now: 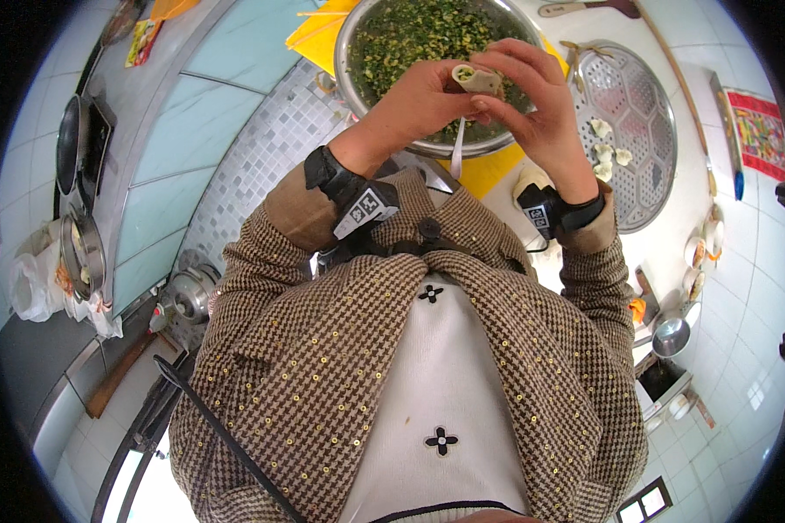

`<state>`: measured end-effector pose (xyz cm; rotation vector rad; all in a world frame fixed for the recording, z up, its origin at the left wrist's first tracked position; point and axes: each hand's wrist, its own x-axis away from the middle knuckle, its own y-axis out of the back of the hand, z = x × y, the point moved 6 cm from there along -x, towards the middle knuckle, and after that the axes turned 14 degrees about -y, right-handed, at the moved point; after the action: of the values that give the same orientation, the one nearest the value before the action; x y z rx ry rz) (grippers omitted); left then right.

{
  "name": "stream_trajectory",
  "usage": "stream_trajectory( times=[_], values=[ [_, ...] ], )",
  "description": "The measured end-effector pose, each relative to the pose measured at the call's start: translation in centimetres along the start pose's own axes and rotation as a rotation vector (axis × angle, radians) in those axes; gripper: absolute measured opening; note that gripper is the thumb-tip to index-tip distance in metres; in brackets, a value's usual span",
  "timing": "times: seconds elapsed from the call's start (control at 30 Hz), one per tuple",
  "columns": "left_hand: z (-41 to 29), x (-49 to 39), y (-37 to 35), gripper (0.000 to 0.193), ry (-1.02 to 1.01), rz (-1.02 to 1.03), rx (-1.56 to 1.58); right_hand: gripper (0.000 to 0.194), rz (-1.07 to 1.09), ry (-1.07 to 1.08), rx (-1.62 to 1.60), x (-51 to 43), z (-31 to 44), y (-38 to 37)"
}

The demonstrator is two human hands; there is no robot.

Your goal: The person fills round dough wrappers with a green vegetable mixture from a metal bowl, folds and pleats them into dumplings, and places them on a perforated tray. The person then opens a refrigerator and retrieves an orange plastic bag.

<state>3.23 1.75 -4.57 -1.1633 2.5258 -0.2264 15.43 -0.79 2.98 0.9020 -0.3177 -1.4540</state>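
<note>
Over a large steel bowl [344, 62] of chopped green filling [418, 33], my left hand [425, 91] holds a folded dough wrapper [476, 80] with green filling showing in its open end. My right hand [530, 85] has its fingertips on the other end of the same wrapper. A metal spoon [458, 153] rests in the bowl, its handle over the near rim. Right of the bowl, several small dumplings [603, 153] lie on a round perforated steel tray [647, 131]. A pale lump of dough [531, 178], partly hidden by my right wrist, is near the bowl.
Yellow sheeting [490, 173] lies under the bowl. A long wooden stick [680, 85] runs beyond the tray, with small bowls [695, 252] and a steel pot [670, 335] farther along the counter. At the left are a black pan [70, 140] and a steel pressure cooker [191, 295].
</note>
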Motion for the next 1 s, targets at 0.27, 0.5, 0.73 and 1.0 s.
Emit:
stream_trajectory(
  times=[0.27,0.5,0.73,1.0],
  values=[
    [0.2,0.1,0.3,0.019,0.043,0.067,-0.179,0.026,0.033,0.128,0.192,-0.1,1.4,0.0],
    [0.4,0.3,0.1,0.020,0.111,0.088,-0.175,0.022,0.092,0.086,0.130,0.0,0.8,-0.1],
    [0.0,0.5,-0.1,0.022,0.086,0.030,-0.051,0.031,0.149,-0.144,-0.164,0.1,-1.1,0.2],
    [-0.3,0.4,-0.7,0.022,0.046,0.060,-0.043,0.019,0.185,-0.149,-0.263,0.2,-1.0,-1.2]
  ],
)
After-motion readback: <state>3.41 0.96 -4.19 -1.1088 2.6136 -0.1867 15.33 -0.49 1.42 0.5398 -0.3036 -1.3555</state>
